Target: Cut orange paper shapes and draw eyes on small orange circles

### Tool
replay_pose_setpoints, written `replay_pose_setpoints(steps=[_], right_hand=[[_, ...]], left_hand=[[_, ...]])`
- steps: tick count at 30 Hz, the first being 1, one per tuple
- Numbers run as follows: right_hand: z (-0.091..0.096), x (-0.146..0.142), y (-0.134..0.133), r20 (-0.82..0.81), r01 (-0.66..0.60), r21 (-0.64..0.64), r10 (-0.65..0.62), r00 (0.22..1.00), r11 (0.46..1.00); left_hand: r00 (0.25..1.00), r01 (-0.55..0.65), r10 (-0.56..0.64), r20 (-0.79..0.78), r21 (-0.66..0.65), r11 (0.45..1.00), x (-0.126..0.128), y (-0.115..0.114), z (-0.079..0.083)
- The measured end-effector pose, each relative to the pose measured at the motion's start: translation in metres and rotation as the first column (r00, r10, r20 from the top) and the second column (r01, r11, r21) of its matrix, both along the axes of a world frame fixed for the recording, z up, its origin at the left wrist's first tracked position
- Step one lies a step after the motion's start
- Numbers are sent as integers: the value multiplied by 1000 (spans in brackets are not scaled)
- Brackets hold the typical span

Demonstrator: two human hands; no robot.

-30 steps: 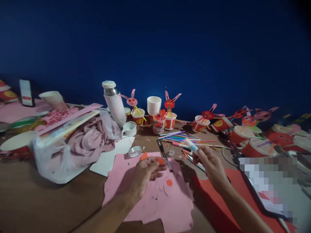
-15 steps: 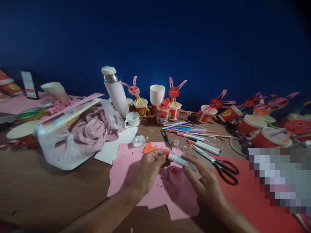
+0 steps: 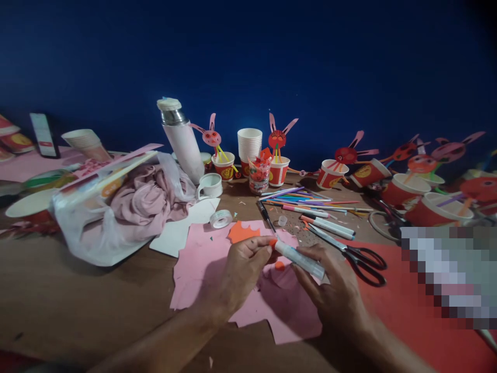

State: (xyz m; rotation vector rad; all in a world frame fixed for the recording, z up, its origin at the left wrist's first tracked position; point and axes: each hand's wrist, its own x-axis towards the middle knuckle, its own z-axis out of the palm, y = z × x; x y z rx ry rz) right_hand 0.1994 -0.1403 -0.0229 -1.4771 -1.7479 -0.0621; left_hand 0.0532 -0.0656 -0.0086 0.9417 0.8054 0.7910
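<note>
My right hand (image 3: 334, 280) is closed around a white and pale-blue tube (image 3: 301, 259) that looks like a glue stick. My left hand (image 3: 243, 267) pinches a small orange piece (image 3: 273, 242) against the tube's left end; whether it is paper or a cap I cannot tell. Both hands are above a ragged-edged sheet of pink paper (image 3: 194, 274). A small orange disc (image 3: 279, 266) shows on a pink cut-out below the tube. Just beyond my left hand lies a cut scrap of orange paper (image 3: 244, 232).
Black-handled scissors (image 3: 363, 259) lie to the right, partly over red paper (image 3: 399, 290). Markers (image 3: 328, 226) and coloured sticks (image 3: 298, 197) are behind. Tape (image 3: 221, 219), a mug (image 3: 210, 185), a white flask (image 3: 182, 140), a plastic bag (image 3: 89, 238) and rabbit-faced paper cups (image 3: 279, 171) stand around.
My right hand and the tube have shifted slightly right, and the tube's left end now sits a little higher. My left hand keeps its pinch. The camera view has moved slightly.
</note>
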Motion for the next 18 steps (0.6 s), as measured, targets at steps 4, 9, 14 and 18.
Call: replay_pose_setpoints(steps=[4, 9, 14, 18], right_hand=[[-1, 0, 1, 64, 12, 50, -16, 998, 999], [-1, 0, 1, 148, 14, 76, -25, 989, 997], [-3, 1, 2, 189, -6, 103, -13, 982, 995], [-4, 2, 1, 180, -11, 119, -11, 984, 993]], left_hand=[[998, 50, -47, -31, 82, 995, 0, -2, 2], [992, 127, -125, -35, 62, 990, -3, -3, -4], [985, 171, -171, 1, 31, 985, -5, -4, -14], [983, 179, -178, 49, -12, 984, -1, -4, -9]])
